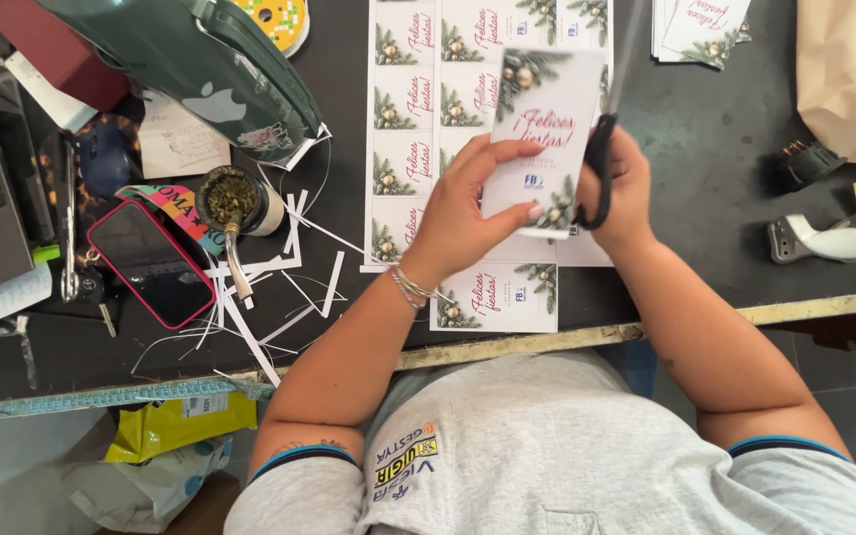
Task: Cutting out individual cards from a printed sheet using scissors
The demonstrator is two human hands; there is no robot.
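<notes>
Left hand [463,203] is up off the tabletop [725,149], its grip closed on a single printed card [545,124], fingertips pinching the card's left edge and lower corner so it stands tilted above the work. Right hand [621,188] sits just beside it, fingers threaded through the black handles of the scissors [601,168], grip wrapped around them; the blades run up along the card's right edge, though how far apart they stand I cannot tell. So the card lies squarely between the two hands, held by the left, met by the scissors on the right. Beneath it, flat on the tabletop, lies the uncut sheet of cards [418,109] with pine sprigs and gold baubles. To the left, thin white paper trimmings [279,287] are scattered near a mate cup [230,198] with its metal straw and a red-cased phone [151,263]. A small stack of cut cards [700,25] rests at the top right.
</notes>
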